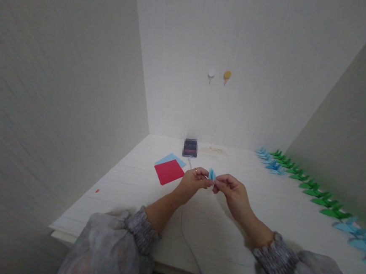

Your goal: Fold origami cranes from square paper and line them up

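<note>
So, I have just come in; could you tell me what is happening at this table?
A person holds a small folded light blue paper with the fingertips of the left hand and the right hand, over the white table. Left of the hands, a red sheet partly covers a light blue sheet. Folded green pieces and folded blue pieces line the table's right side.

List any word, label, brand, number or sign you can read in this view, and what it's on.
No text can be read anywhere in this view.
Phone: its screen is pixelated, so anything shown there is unreadable.
Folded light-blue paper between the hands: no marking visible.
Red sheet and blue sheet: no print visible.
</note>
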Demonstrator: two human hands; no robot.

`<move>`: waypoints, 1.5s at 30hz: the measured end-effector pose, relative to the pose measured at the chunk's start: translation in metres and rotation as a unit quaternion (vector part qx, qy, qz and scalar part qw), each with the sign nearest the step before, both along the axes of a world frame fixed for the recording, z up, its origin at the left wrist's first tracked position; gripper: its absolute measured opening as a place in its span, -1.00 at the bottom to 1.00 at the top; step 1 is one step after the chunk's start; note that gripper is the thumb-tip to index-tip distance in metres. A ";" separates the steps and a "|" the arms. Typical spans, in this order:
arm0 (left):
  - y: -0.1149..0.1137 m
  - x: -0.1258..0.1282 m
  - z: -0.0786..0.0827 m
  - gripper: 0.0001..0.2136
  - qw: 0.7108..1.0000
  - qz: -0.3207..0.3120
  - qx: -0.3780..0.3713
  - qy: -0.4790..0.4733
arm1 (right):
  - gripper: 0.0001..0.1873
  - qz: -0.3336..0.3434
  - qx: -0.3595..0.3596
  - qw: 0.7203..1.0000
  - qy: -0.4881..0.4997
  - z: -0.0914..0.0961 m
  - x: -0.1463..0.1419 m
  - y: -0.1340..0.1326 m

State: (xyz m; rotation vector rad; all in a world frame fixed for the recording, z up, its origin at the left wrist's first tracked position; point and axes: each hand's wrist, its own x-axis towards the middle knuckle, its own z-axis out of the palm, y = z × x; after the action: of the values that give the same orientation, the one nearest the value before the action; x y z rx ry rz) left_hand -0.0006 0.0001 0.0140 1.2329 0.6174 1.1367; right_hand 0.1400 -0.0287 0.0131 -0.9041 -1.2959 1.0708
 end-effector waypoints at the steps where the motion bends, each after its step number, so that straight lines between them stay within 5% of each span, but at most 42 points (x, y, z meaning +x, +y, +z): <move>1: 0.000 0.000 0.001 -0.76 1.000 -0.009 0.002 -0.002 | -0.92 -0.009 0.017 1.000 -0.016 0.002 0.000 -0.001; 6: -0.004 0.001 0.007 -0.77 1.000 -0.014 0.008 -0.006 | -0.91 0.012 0.074 0.995 -0.062 0.009 -0.003 -0.007; 16: -0.004 0.002 0.006 -0.77 1.000 0.001 -0.011 -0.024 | -0.72 -0.018 0.007 1.000 0.011 0.003 -0.005 -0.005; 24: 0.000 0.000 0.000 -0.77 0.999 -0.006 0.012 -0.033 | -0.91 -0.014 0.025 1.000 -0.001 0.001 -0.002 -0.003; 34: 0.000 -0.001 -0.001 -0.77 1.000 0.005 0.008 -0.007 | -0.91 0.048 -0.001 0.998 0.045 0.000 -0.003 -0.002; 45: -0.004 -0.001 0.004 -0.76 1.000 0.017 0.023 0.007 | -0.89 0.011 -0.008 0.998 0.064 -0.001 -0.006 0.001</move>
State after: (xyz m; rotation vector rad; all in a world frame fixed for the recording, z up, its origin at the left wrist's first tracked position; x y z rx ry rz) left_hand -0.0014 -0.0044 0.0179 1.2745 0.6279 1.1777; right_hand 0.1343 -0.0282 0.0119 -0.8206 -1.1966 1.1391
